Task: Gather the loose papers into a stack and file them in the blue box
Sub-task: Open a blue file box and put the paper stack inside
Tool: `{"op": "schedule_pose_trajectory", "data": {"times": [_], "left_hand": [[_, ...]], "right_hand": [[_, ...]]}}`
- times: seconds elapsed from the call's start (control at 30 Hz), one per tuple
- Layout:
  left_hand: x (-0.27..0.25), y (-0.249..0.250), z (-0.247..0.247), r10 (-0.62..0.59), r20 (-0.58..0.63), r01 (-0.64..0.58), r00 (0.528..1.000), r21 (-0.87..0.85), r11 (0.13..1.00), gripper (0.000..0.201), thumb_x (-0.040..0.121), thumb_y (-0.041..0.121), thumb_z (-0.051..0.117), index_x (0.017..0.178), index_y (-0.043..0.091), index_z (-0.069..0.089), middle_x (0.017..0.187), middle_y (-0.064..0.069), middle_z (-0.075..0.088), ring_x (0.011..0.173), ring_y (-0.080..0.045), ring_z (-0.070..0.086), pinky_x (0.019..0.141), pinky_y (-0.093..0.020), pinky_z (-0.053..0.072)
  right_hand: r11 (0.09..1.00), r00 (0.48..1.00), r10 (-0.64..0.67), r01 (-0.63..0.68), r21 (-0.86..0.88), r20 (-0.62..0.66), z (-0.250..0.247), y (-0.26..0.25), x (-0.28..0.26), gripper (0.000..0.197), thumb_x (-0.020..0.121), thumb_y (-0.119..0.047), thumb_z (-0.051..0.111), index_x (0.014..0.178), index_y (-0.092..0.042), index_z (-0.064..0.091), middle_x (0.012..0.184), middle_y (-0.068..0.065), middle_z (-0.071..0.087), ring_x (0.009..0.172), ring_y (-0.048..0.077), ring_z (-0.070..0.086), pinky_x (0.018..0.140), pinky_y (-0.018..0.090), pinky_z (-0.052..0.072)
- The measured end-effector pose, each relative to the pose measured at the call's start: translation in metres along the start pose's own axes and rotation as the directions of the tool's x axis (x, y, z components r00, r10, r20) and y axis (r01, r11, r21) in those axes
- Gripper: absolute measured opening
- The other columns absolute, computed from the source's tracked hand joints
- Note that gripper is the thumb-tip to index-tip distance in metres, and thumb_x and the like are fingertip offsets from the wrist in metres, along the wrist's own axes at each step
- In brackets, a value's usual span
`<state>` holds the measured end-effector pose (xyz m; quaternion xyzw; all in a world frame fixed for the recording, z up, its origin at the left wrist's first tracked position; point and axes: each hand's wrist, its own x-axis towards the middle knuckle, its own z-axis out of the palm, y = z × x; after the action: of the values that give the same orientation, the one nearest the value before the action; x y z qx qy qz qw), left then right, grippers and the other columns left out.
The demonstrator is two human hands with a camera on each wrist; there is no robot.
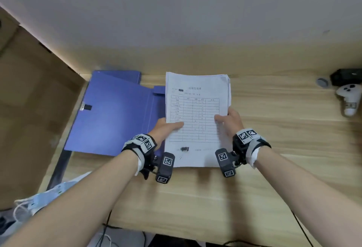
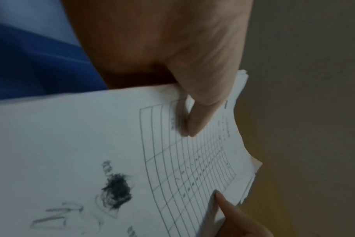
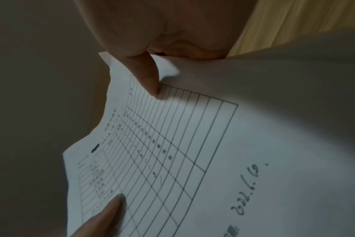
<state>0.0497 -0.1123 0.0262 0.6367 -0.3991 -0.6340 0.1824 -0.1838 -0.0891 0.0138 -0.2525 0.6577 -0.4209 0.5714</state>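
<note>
Blue box [image 1: 115, 113]: lies opened flat at the left of the wooden surface [image 1: 274, 149], its lid spread toward the surface's left edge; a small metal clasp shows on that outer side.

Left hand [image 1: 166, 127]: grips the left edge of the stack of papers [image 1: 197, 109], thumb pressed on the top sheet, the other fingers hidden behind the stack. In the left wrist view the thumb [image 2: 201, 102] lies across the printed table, and the blue of the box shows behind the hand.

Stack of papers: held between both hands, just right of the blue box, its left edge overlapping the box's right side in the head view. The sheets are roughly squared, with a few corners out of line at the top right. The top sheet carries a ruled table, handwriting and a dark scribbled patch near the bottom. Whether the bottom edge touches the surface cannot be told.

Right hand [image 1: 229, 119]: pinches the right edge of the stack, thumb [image 3: 148, 77] on top, the other fingers behind the sheets.

Far right of the surface: a white handheld controller [image 1: 349, 98] beside a black device [image 1: 346, 76], well apart from the papers.
</note>
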Motion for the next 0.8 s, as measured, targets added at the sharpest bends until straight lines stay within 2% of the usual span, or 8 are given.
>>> {"op": "schedule_pose_trajectory", "data": {"times": [0.1, 0.17, 0.23, 0.3, 0.43, 0.57, 0.67, 0.8], "left_hand": [[-0.002, -0.016, -0.029, 0.001, -0.085, 0.003, 0.996, 0.039, 0.999, 0.040, 0.091, 0.021, 0.068, 0.126, 0.006, 0.059, 0.121, -0.007, 0.067, 0.108, -0.022, 0.065, 0.091, -0.033, 0.051], [-0.003, -0.022, -0.049, 0.014, -0.153, -0.006, 0.988, 0.055, 0.998, 0.016, 0.091, 0.018, 0.066, 0.106, 0.013, 0.064, 0.109, -0.005, 0.070, 0.104, -0.025, 0.067, 0.093, -0.036, 0.052], [0.001, -0.028, -0.075, 0.037, -0.214, -0.021, 0.976, 0.075, 0.997, 0.004, 0.089, 0.018, 0.066, 0.087, 0.022, 0.066, 0.095, -0.001, 0.071, 0.099, -0.026, 0.069, 0.092, -0.038, 0.054], [0.006, -0.029, -0.105, 0.059, -0.269, -0.029, 0.961, 0.115, 0.993, 0.003, 0.087, 0.019, 0.066, 0.088, 0.020, 0.068, 0.091, -0.002, 0.072, 0.095, -0.026, 0.070, 0.089, -0.036, 0.055], [0.021, -0.029, -0.162, 0.101, -0.297, -0.042, 0.950, 0.197, 0.979, 0.012, 0.088, 0.020, 0.063, 0.098, 0.021, 0.070, 0.100, -0.006, 0.074, 0.097, -0.027, 0.071, 0.092, -0.042, 0.056], [0.032, -0.025, -0.210, 0.140, -0.313, -0.032, 0.939, 0.326, 0.945, 0.025, 0.091, 0.021, 0.060, 0.111, 0.011, 0.071, 0.102, -0.005, 0.072, 0.097, -0.027, 0.069, 0.091, -0.041, 0.056], [0.040, -0.023, -0.238, 0.152, -0.307, -0.003, 0.939, 0.436, 0.900, 0.025, 0.090, 0.025, 0.059, 0.106, 0.011, 0.071, 0.100, -0.008, 0.074, 0.093, -0.031, 0.070, 0.087, -0.044, 0.058], [0.048, -0.017, -0.256, 0.173, -0.278, 0.017, 0.945, 0.569, 0.822, 0.020, 0.090, 0.025, 0.057, 0.094, 0.009, 0.069, 0.090, -0.011, 0.072, 0.082, -0.032, 0.069, 0.069, -0.035, 0.056]], "right_hand": [[0.999, 0.998, -0.018, 0.020, -0.034, 0.058, 0.042, 0.010, 0.005, 0.030, 0.084, 0.007, 0.057, 0.106, -0.012, 0.062, 0.112, 0.008, 0.068, 0.103, 0.025, 0.065, 0.093, 0.037, 0.052], [0.998, 0.997, -0.018, 0.023, -0.061, 0.078, 0.064, 0.021, 0.011, 0.028, 0.084, 0.004, 0.057, 0.107, -0.011, 0.062, 0.108, 0.006, 0.069, 0.099, 0.023, 0.066, 0.089, 0.036, 0.054], [0.992, 0.997, -0.056, 0.062, -0.107, 0.054, 0.082, 0.032, 0.018, 0.029, 0.084, 0.004, 0.056, 0.112, -0.005, 0.061, 0.103, 0.008, 0.067, 0.096, 0.024, 0.063, 0.081, 0.028, 0.053], [0.955, 0.992, -0.126, 0.130, -0.267, 0.031, 0.094, 0.040, 0.023, 0.036, 0.088, 0.006, 0.053, 0.122, -0.001, 0.056, 0.115, 0.013, 0.061, 0.104, 0.022, 0.057, 0.083, 0.019, 0.047], [0.675, 0.967, -0.243, 0.226, -0.703, 0.078, 0.102, 0.051, 0.031, 0.050, 0.089, -0.006, 0.055, 0.138, -0.005, 0.044, 0.144, 0.013, 0.042, 0.134, 0.030, 0.035, 0.108, 0.030, 0.024], [0.440, 0.972, -0.203, 0.200, -0.875, 0.120, 0.111, 0.062, 0.031, 0.067, 0.090, -0.019, 0.057, 0.149, -0.003, 0.029, 0.161, 0.011, 0.018, 0.147, 0.032, 0.013, 0.120, 0.036, 0.013], [0.364, 0.977, -0.177, 0.177, -0.914, 0.119, 0.117, 0.065, 0.029, 0.072, 0.091, -0.023, 0.057, 0.151, -0.004, 0.024, 0.163, 0.009, 0.010, 0.149, 0.030, 0.008, 0.121, 0.036, 0.012], [0.337, 0.984, -0.144, 0.152, -0.929, 0.109, 0.118, 0.061, 0.030, 0.074, 0.091, -0.022, 0.057, 0.153, -0.006, 0.019, 0.164, 0.007, 0.007, 0.149, 0.030, 0.006, 0.121, 0.037, 0.012]]}}
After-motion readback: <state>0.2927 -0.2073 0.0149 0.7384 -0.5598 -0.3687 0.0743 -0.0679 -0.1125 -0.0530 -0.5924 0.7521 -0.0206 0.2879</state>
